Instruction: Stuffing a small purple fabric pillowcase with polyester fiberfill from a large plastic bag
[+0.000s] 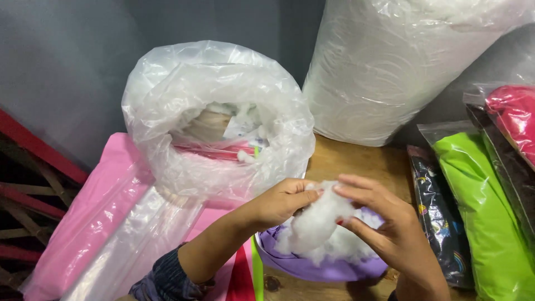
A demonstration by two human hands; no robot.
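Observation:
My left hand (pixel 281 202) and my right hand (pixel 384 228) both pinch a clump of white fibre stuffing (pixel 317 223). They hold it just above a purple fabric piece (pixel 317 268) lying on the wooden table (pixel 356 161). More white stuffing sits inside the purple fabric under my fingers. Just behind my left hand stands a rolled-down clear plastic bag (pixel 217 117), open at the top, with bits of white stuffing inside.
A large clear sack of white filling (pixel 390 61) stands at the back right. Bagged fabrics in bright green (pixel 485 200), dark patterned (pixel 440 223) and red (pixel 515 120) lie at the right. Pink plastic-wrapped material (pixel 89 217) lies at the left, beside red wooden slats (pixel 28 184).

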